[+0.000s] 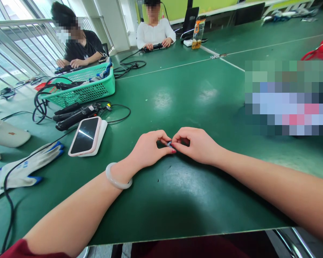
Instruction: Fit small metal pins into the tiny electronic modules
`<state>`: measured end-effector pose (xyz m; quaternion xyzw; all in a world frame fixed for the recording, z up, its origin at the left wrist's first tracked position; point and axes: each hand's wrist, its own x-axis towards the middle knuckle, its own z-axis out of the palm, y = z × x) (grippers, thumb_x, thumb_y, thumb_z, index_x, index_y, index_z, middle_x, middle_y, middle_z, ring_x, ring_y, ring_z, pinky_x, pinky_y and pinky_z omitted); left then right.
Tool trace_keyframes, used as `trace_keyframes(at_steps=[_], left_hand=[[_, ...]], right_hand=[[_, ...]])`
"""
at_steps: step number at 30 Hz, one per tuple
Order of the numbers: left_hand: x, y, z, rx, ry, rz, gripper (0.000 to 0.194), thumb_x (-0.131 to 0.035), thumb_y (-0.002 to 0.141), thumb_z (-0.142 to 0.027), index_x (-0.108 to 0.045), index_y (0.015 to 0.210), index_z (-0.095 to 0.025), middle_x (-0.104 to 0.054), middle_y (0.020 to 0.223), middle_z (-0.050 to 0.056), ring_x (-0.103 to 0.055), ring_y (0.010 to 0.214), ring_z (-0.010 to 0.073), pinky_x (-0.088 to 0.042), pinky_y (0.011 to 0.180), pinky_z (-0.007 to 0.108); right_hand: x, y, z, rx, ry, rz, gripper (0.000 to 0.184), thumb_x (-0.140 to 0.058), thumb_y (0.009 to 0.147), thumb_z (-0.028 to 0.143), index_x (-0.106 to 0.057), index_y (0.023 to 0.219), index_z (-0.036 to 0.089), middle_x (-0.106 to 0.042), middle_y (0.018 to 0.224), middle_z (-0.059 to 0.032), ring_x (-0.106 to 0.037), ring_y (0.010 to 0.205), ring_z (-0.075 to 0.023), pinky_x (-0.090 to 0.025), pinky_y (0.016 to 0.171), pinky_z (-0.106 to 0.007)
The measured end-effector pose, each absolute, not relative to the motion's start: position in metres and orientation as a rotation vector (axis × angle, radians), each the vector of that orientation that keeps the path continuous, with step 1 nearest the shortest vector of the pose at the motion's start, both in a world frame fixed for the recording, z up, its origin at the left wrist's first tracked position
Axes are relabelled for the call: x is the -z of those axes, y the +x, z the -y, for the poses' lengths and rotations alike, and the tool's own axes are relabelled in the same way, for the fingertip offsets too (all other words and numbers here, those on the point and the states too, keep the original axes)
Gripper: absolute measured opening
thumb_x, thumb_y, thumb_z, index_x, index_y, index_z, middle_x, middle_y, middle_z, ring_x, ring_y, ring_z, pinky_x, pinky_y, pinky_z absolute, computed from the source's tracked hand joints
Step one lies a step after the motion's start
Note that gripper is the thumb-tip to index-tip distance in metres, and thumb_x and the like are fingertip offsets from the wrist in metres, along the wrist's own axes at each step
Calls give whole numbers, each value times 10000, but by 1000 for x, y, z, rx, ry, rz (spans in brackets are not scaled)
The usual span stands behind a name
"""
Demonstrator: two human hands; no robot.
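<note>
The left hand [150,147] and right hand [197,145], fingers [166,151] narrowed, pinch a tiny greyish object [169,144] at the frame's centre.

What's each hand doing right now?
Left hand: closed, pinching a tiny silvery-grey object.
Right hand: pinched closed at the same object; exact grip unclear.

Shared workroom: big green worktable [140,114], seated co-workers [84,44], corded devices [76,117], work gloves [21,168].

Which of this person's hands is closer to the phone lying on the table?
The left. The left hand is just to the right of the phone; the right hand is farther right, beyond the left hand.
</note>
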<state>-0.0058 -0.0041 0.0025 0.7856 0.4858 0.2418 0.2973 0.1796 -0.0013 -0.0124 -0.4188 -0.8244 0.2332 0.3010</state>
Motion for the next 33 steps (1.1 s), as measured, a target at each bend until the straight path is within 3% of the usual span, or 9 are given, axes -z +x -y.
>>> trace_keyframes(at_steps=[10,19,33], left_hand=[[-2,-6,4,-629,2102,-1307,210,-731,673,-351,-653,806,-209,-702,810,-20,-626,769,151,-447,752,291],[-3,-6,4,-630,2080,-1303,231,-735,671,-350,-647,829,-205,-705,831,-6,-629,784,160,-454,778,302],[-3,-6,4,-579,2161,-1293,218,-721,685,-359,-657,835,-214,-703,854,-7,-624,832,172,-442,784,308]], right_hand=[[10,181,0,-759,-1150,2144,115,-567,782,244,-637,712,188,-593,670,6,-502,611,-111,-388,591,-251],[5,186,-3,-1133,-1221,2011,192,-568,769,351,-640,721,180,-595,641,15,-483,563,-103,-387,530,-238],[7,184,0,-852,-1178,2169,116,-574,763,252,-631,687,186,-603,670,12,-510,597,-105,-398,586,-246]])
